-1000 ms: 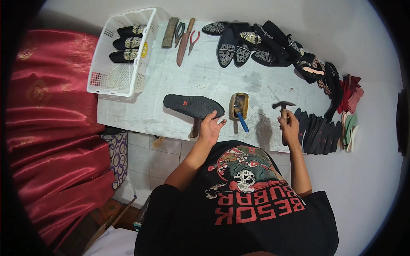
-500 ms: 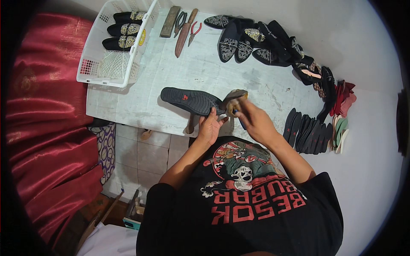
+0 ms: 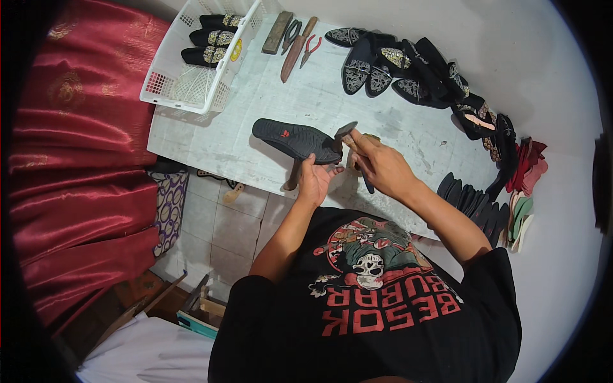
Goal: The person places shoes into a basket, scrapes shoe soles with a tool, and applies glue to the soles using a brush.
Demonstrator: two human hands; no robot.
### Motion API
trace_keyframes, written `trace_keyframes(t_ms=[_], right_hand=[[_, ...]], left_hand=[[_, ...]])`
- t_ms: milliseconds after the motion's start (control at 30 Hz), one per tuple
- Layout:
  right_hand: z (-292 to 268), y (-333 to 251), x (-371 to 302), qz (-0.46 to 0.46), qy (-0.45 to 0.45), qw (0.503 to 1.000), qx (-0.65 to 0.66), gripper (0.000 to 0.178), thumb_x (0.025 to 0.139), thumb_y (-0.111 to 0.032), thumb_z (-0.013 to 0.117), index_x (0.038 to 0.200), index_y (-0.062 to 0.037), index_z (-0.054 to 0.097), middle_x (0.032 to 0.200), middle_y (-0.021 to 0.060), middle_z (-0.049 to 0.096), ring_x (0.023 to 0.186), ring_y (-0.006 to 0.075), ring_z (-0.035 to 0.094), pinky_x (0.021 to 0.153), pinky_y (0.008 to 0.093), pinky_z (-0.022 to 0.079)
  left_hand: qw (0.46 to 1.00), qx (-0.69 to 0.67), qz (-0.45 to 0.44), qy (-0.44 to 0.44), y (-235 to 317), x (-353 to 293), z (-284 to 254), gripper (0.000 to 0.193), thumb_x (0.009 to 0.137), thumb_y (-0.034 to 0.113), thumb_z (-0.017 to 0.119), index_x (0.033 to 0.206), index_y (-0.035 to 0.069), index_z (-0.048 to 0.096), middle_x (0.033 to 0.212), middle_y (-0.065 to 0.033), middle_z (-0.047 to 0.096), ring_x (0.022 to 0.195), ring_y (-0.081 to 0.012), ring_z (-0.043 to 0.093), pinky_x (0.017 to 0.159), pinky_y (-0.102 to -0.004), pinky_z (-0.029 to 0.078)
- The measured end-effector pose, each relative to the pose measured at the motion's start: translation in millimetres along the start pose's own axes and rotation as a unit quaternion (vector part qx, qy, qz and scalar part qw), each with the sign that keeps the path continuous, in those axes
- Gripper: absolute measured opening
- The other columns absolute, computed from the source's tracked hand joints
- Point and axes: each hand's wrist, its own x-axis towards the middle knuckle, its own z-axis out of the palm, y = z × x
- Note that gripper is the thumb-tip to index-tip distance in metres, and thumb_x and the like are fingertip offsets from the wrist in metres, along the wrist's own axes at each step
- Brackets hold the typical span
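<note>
From my end, the clearest change is in the right hand [image 3: 386,169]: a second ago it had the hammer [image 3: 346,129] off to the right beside the row of black insoles [image 3: 472,207], and now it has brought the head in at the right end of the black shoe [image 3: 287,137]. I read that as both hands now working on one spot. I see the right fingers wrapped closely round the handle; I can't tell whether the head is touching the shoe. The left hand [image 3: 314,184] is only partly curled, thumb up against the near edge of the sole, holding the shoe near its right end. The shoe lies slantwise, sole up, over the near middle of the bench [image 3: 211,137]. From here the right hand mostly hides the yellowish tub [image 3: 370,137], leaving part of its rim visible.
</note>
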Motion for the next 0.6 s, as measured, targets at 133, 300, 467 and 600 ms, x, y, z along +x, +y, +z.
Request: trace_keyframes(t_ms=[133,300,467,600], right_hand=[[-12.5,-11.4,6.0,-0.018,-0.016,1.0,0.005,0.054,0.099,-0.014,0.06,0.15,-0.0111,0.044,0.099,0.0191,0.065,0.081,0.0427,0.067,0.068,0.0524,0.054],[-0.5,-26.4,-5.4,-0.003,-0.013,0.999,0.036,0.045,0.1,-0.014,0.062,0.143,-0.0091,0.05,0.107,0.0193,0.064,0.088,0.0442,0.066,0.074,0.0497,0.054],[16.5,-15.2,-3.6,0.014,-0.022,1.0,0.004,0.048,0.099,-0.016,0.063,0.145,-0.0101,0.049,0.109,0.0186,0.064,0.084,0.0445,0.067,0.069,0.0519,0.054],[13.5,-25.2,1.6,0.01,-0.057,0.997,-0.046,0.052,0.098,-0.017,0.064,0.147,-0.011,0.048,0.11,0.0187,0.064,0.083,0.0444,0.067,0.068,0.0526,0.054]], left_hand=[[1.0,-0.012,0.011,-0.011,-0.3,-2.5,-0.3,0.049,0.104,0.043,0.047,0.139,0.009,0.051,0.134,-0.0111,0.061,0.124,-0.0236,0.057,0.099,-0.0493,0.052],[1.0,-0.012,0.009,-0.028,4.6,-7.9,5.3,0.051,0.105,0.043,0.044,0.142,0.008,0.05,0.136,-0.0105,0.061,0.125,-0.024,0.058,0.102,-0.0491,0.051],[0.998,-0.016,0.028,-0.06,4.8,-4.8,4.0,0.051,0.106,0.041,0.043,0.142,0.004,0.051,0.14,-0.0125,0.059,0.127,-0.0253,0.058,0.109,-0.0466,0.045],[0.994,-0.099,0.004,-0.035,12.0,-11.2,13.1,0.051,0.106,0.042,0.044,0.142,0.006,0.051,0.139,-0.0133,0.06,0.127,-0.0258,0.058,0.11,-0.0477,0.045]])
